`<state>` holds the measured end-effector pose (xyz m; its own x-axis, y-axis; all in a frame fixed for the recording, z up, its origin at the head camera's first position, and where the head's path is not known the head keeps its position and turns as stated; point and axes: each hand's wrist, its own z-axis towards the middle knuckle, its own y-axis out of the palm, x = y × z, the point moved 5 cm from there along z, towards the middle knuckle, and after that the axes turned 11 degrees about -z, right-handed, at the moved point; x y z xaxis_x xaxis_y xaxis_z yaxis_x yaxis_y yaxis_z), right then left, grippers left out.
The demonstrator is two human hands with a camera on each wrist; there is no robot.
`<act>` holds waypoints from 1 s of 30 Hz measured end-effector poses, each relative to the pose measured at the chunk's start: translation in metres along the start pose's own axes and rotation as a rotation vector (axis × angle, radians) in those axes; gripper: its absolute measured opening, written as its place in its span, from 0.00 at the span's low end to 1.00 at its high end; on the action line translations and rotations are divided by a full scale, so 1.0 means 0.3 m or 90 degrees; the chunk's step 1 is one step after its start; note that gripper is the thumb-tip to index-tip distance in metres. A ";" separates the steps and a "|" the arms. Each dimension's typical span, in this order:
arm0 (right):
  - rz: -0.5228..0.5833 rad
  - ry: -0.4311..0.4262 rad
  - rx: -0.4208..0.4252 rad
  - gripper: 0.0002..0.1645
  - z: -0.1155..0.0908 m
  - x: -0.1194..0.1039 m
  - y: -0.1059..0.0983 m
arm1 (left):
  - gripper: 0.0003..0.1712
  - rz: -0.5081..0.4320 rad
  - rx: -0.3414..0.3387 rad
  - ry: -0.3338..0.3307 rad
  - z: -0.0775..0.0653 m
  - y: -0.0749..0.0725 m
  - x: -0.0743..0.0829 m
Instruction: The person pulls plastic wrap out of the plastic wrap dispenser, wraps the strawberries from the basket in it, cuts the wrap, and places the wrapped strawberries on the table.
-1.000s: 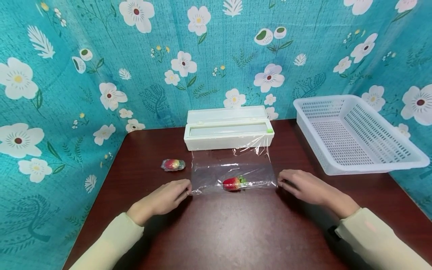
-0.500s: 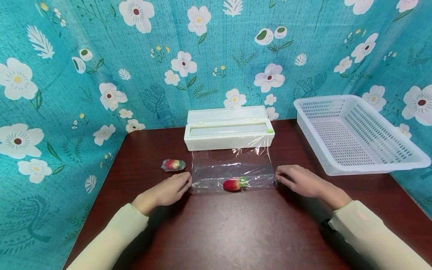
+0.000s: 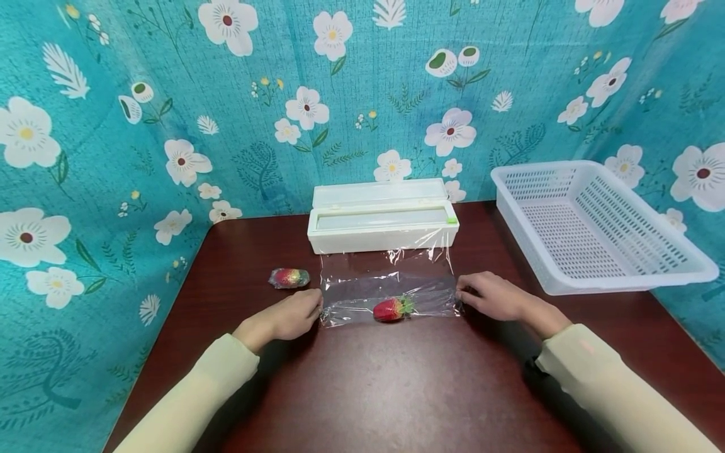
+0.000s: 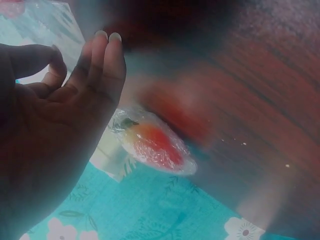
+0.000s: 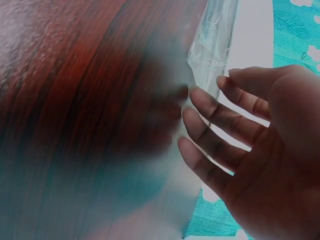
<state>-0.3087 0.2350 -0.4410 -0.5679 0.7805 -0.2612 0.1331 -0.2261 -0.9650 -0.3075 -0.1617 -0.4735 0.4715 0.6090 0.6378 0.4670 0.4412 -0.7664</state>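
A sheet of clear cling film point(image 3: 351, 286) stretches from a white cling film box point(image 3: 385, 241) toward the near side of the table. At the film's near edge lies a red strawberry point(image 3: 388, 310) with green leaves; how many layers cover it I cannot tell. My left hand point(image 3: 290, 316) pinches the left near corner of the film between thumb and index finger. The right hand point(image 3: 491, 296) pinches the right near corner. Just beyond my left hand rests a second strawberry point(image 3: 289, 278), wrapped in film, seen also beside the palm in the left wrist view.
The box's lid point(image 3: 381, 192) is raised, and a green slider point(image 3: 451, 221) sits at its right end. To the right stands a white perforated basket point(image 3: 634, 282). A teal flowered cloth point(image 3: 351, 94) hangs behind the dark wooden table point(image 3: 385, 390).
My right hand has moved slightly left and away from me, still pinching its corner. The left hand has shifted slightly away. The film's folds around the strawberry have changed.
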 end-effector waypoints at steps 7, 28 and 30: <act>0.001 0.001 -0.015 0.09 0.025 0.003 0.022 | 0.08 0.043 -0.018 -0.031 0.010 0.014 -0.003; -0.010 0.002 0.001 0.06 0.031 -0.001 0.004 | 0.03 0.075 -0.017 -0.088 -0.023 -0.055 0.142; -0.023 0.006 0.003 0.05 0.024 -0.004 -0.004 | 0.02 0.078 -0.009 -0.073 -0.025 -0.060 0.150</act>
<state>-0.3140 0.2302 -0.4392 -0.5649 0.7933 -0.2271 0.1088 -0.2012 -0.9735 -0.2891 -0.1473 -0.4304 0.4373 0.7297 0.5256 0.4221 0.3496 -0.8365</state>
